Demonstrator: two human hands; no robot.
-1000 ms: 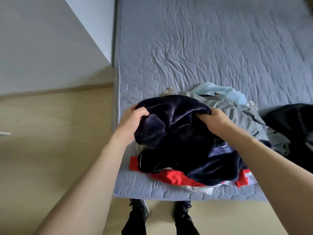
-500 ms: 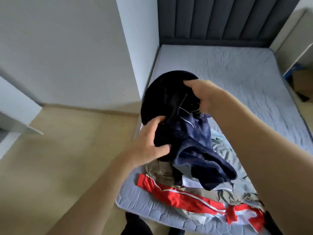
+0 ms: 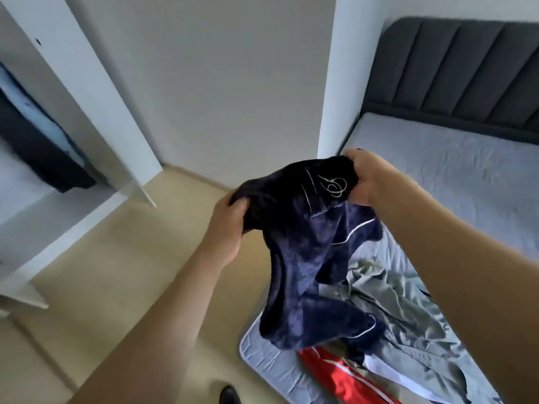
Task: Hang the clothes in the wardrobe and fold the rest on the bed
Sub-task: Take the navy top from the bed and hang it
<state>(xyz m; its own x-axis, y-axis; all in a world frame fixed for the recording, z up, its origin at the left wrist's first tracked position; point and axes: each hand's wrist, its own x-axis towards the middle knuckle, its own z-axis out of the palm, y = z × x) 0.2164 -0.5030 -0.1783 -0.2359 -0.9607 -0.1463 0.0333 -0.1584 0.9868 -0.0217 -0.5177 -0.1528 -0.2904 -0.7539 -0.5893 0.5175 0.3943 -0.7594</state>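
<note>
The grey quilted bed [image 3: 455, 182] with its dark padded headboard [image 3: 455, 71] lies beyond and to the right of the grip, and its near corner sits directly below it, which is why the lifted cloth's tail brushes the pile there. Well to the left of the grip stands the white open wardrobe [image 3: 73, 118], with dark and pale blue clothes already hanging inside [image 3: 35, 135] (probably the destination, judging by the task).

Held up between the two is the dark navy velvety garment with thin white piping and an embroidered emblem [image 3: 309, 258]. It hangs from one bunched upper edge, so its weight pulls it straight and its shape can be read. Beneath it on the bed lie a crumpled sage-green garment [image 3: 408, 310] and a red garment with white stripes [image 3: 329, 371], still waiting their turn.

The right hand [image 3: 367, 182] has its fingers curled tight round the edge just beside the emblem. The left hand [image 3: 230, 228] clutches a fistful of the same edge, lower and nearer the wardrobe side. Both are fully closed on cloth, spread apart to stretch the top open, likely to find shoulders or a waistband before hanging.
</note>
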